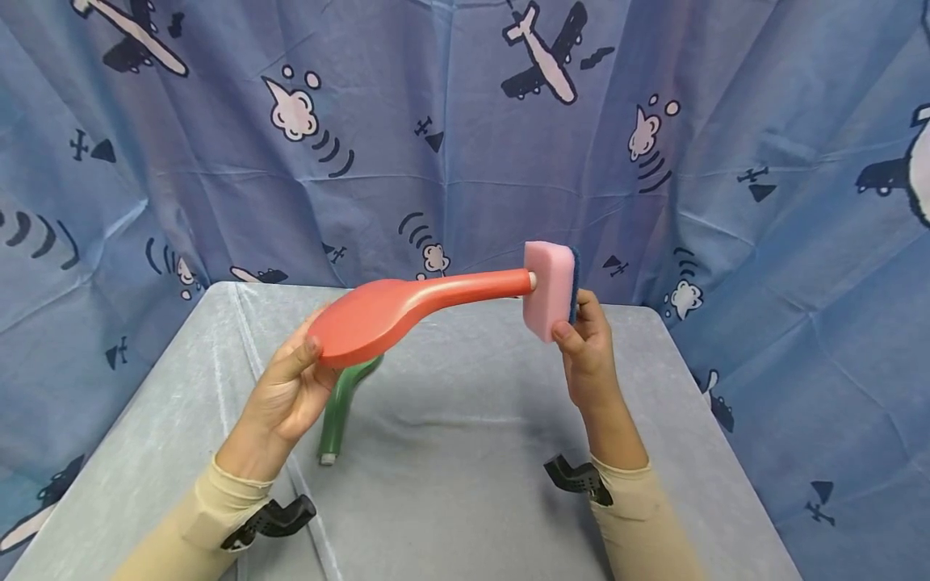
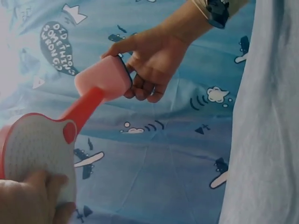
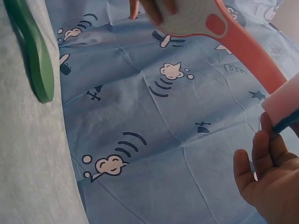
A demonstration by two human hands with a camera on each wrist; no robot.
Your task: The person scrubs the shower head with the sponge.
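Observation:
My left hand (image 1: 291, 387) grips the round head of a red hand shower (image 1: 378, 315), thumb on its edge. In the left wrist view the shower's white spray face (image 2: 42, 154) shows, with the fingers over it. Its handle points right, and the pale tip meets the flat side of a pink sponge (image 1: 548, 282). My right hand (image 1: 590, 355) pinches that sponge by its lower right edge, thumb in front; a dark blue scouring layer (image 1: 576, 282) backs it. Both things are held up above the table. Behind my left hand lies a green hand shower (image 1: 341, 411), partly hidden.
A grey cloth covers the table (image 1: 450, 500), with a pale seam along its left side. A blue curtain (image 1: 465, 161) printed with planes and clouds hangs behind and around it. Black straps with camera mounts (image 1: 269, 520) sit on both wrists.

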